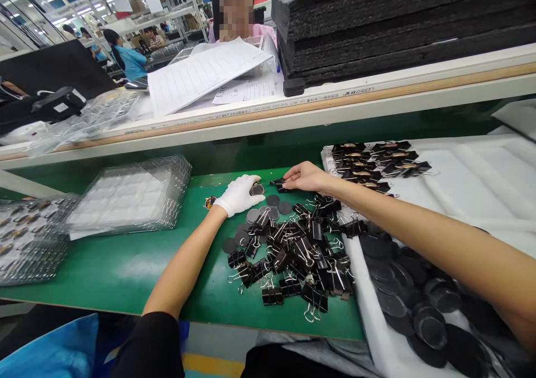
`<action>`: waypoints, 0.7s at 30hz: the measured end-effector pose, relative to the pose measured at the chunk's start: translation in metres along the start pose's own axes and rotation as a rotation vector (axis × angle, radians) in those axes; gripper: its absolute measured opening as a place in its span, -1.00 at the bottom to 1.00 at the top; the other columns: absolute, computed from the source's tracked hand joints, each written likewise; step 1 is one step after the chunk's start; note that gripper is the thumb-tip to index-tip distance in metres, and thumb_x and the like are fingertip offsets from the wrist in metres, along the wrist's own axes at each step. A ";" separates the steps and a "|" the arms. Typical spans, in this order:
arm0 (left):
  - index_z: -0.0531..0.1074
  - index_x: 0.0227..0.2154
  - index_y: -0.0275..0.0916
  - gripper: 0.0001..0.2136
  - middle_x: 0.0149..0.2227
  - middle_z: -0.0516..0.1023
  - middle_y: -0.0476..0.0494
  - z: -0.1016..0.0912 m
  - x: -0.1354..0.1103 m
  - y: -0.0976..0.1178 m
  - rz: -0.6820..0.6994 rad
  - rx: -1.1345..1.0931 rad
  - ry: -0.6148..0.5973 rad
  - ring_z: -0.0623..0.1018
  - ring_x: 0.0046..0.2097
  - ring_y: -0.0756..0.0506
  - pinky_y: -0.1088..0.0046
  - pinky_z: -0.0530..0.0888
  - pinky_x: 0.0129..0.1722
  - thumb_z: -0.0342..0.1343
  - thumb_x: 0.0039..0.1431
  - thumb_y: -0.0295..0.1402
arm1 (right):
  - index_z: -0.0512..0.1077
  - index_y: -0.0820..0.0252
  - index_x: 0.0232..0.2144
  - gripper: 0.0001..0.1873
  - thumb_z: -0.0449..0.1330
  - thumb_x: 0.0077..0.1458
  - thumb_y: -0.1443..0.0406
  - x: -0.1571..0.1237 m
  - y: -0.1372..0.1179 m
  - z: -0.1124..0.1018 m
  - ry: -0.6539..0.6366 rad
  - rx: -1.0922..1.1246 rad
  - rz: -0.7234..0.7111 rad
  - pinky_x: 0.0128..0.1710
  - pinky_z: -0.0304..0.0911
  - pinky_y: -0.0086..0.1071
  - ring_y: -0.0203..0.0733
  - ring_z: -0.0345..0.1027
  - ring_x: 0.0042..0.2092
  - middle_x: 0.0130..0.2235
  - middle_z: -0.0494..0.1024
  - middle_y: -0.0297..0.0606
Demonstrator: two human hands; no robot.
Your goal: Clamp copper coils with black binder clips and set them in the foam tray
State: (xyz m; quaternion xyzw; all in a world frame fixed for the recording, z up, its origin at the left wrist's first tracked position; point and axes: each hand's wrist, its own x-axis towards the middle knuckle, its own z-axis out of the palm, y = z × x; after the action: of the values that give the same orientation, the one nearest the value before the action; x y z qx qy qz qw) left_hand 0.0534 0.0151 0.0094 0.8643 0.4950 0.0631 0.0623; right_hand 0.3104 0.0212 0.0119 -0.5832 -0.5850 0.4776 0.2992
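In the head view my left hand [240,195], in a white glove, is closed around a small round part with a dark disc face [257,189]. Bare, my right hand [305,177] pinches a black binder clip [278,185] just right of that part. A gold-rimmed round piece [210,202] lies beside my left wrist. Closer to me spreads a heap of black binder clips [295,249] with wire handles. Several dark flat discs [285,207] lie on the green tabletop between the heap and my hands.
On the right, a white tray [460,182] carries rows of clipped round parts [355,166] and a pile of black discs [431,325]. Transparent plastic trays [125,196] and filled trays [29,238] stack at left. A shelf edge [268,113] runs behind; a person sits beyond.
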 end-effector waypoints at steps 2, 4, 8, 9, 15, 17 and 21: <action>0.33 0.25 -0.17 -0.42 0.18 0.49 -0.25 0.000 -0.001 0.002 -0.009 0.019 -0.003 0.51 0.18 -0.31 0.12 0.43 0.18 0.20 0.23 -0.06 | 0.62 0.25 -0.35 -0.76 0.52 -0.15 0.39 0.003 0.001 0.001 0.011 -0.009 0.007 0.01 0.56 -0.14 0.03 0.62 -0.13 -0.30 0.68 -0.11; 0.31 0.26 -0.17 -0.41 0.18 0.48 -0.26 0.001 -0.002 0.005 -0.015 0.025 0.013 0.51 0.18 -0.31 0.12 0.44 0.16 0.21 0.22 -0.09 | 0.64 0.24 -0.37 -0.77 0.53 -0.16 0.39 0.005 0.000 0.000 -0.003 0.000 0.012 0.00 0.58 -0.14 0.03 0.62 -0.14 -0.31 0.69 -0.11; 0.28 0.26 -0.15 -0.42 0.19 0.41 -0.25 0.003 -0.002 0.010 -0.038 -0.068 0.096 0.52 0.16 -0.24 0.24 0.48 0.14 0.23 0.20 -0.21 | 0.66 0.24 -0.30 -0.77 0.50 -0.09 0.38 0.004 -0.001 0.001 -0.033 0.045 0.007 -0.02 0.60 -0.19 -0.01 0.63 -0.16 -0.27 0.71 -0.08; 0.30 0.24 -0.15 -0.43 0.19 0.40 -0.23 0.003 -0.002 0.010 -0.049 -0.101 0.109 0.53 0.16 -0.22 0.26 0.48 0.15 0.24 0.18 -0.24 | 0.66 0.25 -0.25 -0.74 0.50 -0.07 0.38 0.002 -0.001 0.001 -0.027 0.049 -0.003 -0.01 0.60 -0.20 -0.02 0.63 -0.15 -0.23 0.71 -0.07; 0.39 0.18 -0.18 -0.48 0.15 0.45 -0.23 0.003 0.001 0.010 -0.109 -0.138 0.085 0.55 0.11 -0.22 0.27 0.48 0.16 0.22 0.15 -0.23 | 0.65 0.24 -0.08 -0.68 0.41 0.07 0.34 -0.004 -0.003 -0.003 -0.072 -0.086 -0.065 0.02 0.56 -0.25 -0.07 0.62 -0.08 -0.13 0.71 -0.10; 0.39 0.20 -0.16 -0.49 0.18 0.46 -0.21 0.002 0.001 0.009 -0.099 -0.116 0.066 0.54 0.13 -0.24 0.25 0.49 0.14 0.18 0.19 -0.19 | 0.68 0.18 -0.14 -0.73 0.41 0.08 0.26 -0.004 -0.008 -0.007 -0.071 -0.197 -0.096 0.05 0.52 -0.20 -0.01 0.59 -0.04 -0.12 0.70 -0.13; 0.22 0.36 -0.08 -0.37 0.25 0.48 -0.14 0.000 -0.001 0.008 -0.043 -0.059 0.067 0.49 0.21 -0.26 0.21 0.42 0.20 0.16 0.25 -0.13 | 0.70 0.13 -0.32 -0.82 0.40 0.07 0.17 -0.002 -0.018 -0.007 -0.025 -0.425 -0.123 0.05 0.44 -0.11 0.12 0.54 -0.02 -0.15 0.69 -0.13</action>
State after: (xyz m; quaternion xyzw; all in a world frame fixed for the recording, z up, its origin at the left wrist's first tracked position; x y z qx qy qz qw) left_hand 0.0595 0.0102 0.0106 0.8487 0.5132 0.1053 0.0723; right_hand 0.3098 0.0227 0.0308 -0.5904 -0.7108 0.3314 0.1909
